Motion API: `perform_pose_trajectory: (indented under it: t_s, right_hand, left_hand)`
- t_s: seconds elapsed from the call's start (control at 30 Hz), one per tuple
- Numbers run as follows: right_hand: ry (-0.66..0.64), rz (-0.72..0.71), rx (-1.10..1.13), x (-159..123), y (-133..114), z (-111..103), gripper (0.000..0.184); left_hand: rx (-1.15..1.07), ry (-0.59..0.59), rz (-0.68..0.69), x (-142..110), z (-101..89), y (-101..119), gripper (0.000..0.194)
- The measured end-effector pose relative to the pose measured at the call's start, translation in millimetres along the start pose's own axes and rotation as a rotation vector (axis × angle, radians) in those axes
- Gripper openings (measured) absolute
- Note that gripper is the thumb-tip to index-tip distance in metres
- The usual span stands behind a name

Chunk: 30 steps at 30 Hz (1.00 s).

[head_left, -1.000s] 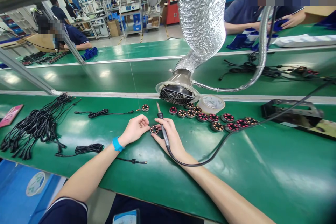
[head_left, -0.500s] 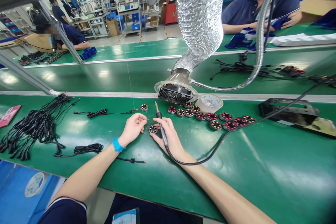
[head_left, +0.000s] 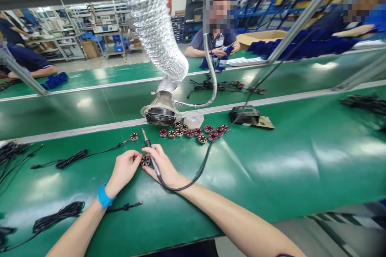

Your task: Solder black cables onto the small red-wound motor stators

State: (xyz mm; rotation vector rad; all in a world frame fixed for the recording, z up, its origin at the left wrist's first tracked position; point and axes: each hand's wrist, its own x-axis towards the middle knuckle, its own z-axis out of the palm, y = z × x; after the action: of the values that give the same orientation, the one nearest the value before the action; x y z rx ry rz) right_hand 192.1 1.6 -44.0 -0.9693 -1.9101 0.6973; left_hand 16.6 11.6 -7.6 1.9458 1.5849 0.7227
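Note:
My right hand point(head_left: 164, 165) is closed around a soldering iron point(head_left: 155, 160), its tip pointing up and away from me. Thumb and fingertips of the same hand also hold a small round motor stator point(head_left: 145, 161) with copper windings. My left hand point(head_left: 126, 168), with a blue band at the wrist, is pinched at the left edge of that stator; anything between its fingertips is too small to make out. Beyond the hands lies another stator point(head_left: 134, 137) joined to a black cable point(head_left: 72, 158). A second coiled cable point(head_left: 58, 216) rests near my left forearm.
Several stators point(head_left: 189, 133) sit beyond my right hand, beside a roll of tape point(head_left: 194, 119). A fume extractor point(head_left: 161, 112) hangs over the green bench point(head_left: 271, 168). Farther right is a black metal stand point(head_left: 250, 117). The iron's cord crosses the right side. Co-workers sit opposite.
My view has swung to the right, so the bench things appear farther left. My left fingertips have come from slightly apart to the stator's edge. The right hand keeps its hold.

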Motion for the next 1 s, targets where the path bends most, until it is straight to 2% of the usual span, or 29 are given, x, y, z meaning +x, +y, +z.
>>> perform_pose_trajectory:
  t_s: [0.17, 0.33, 0.47, 0.57, 0.7, 0.87, 1.0]
  right_hand:
    - [-0.028, -0.024, 0.002, 0.9, -2.5, -3.6, 0.061]
    - [-0.026, -0.032, -0.004, 1.4, -4.3, -3.3, 0.057]
    - [0.011, -0.022, 0.025, 0.7, -1.2, -0.7, 0.054]
    - [0.033, -0.023, 0.055, 0.8, 2.8, 1.9, 0.054]
    - [0.055, -0.034, 0.064, 0.8, 5.5, 4.6, 0.055]
    - [0.052, -0.037, 0.057, 0.6, 7.6, 6.4, 0.053]
    - [0.057, -0.015, 0.047, 0.7, 8.2, 6.4, 0.053]
  left_hand:
    - [-0.113, -0.121, -0.103, 6.3, -3.5, -8.3, 0.034]
    - [-0.379, -0.141, -0.205, 6.0, -3.7, 0.4, 0.030]
    - [-0.441, -0.137, -0.304, 5.0, -11.8, 5.9, 0.033]
    - [-0.400, -0.217, -0.312, 6.3, -21.3, 1.1, 0.039]
    - [-0.419, -0.347, -0.253, 7.1, -25.7, -6.8, 0.035]
    - [-0.548, -0.276, -0.237, 9.1, -18.7, -5.7, 0.029]
    - [-0.581, -0.206, -0.301, 9.9, -22.6, -3.9, 0.033]
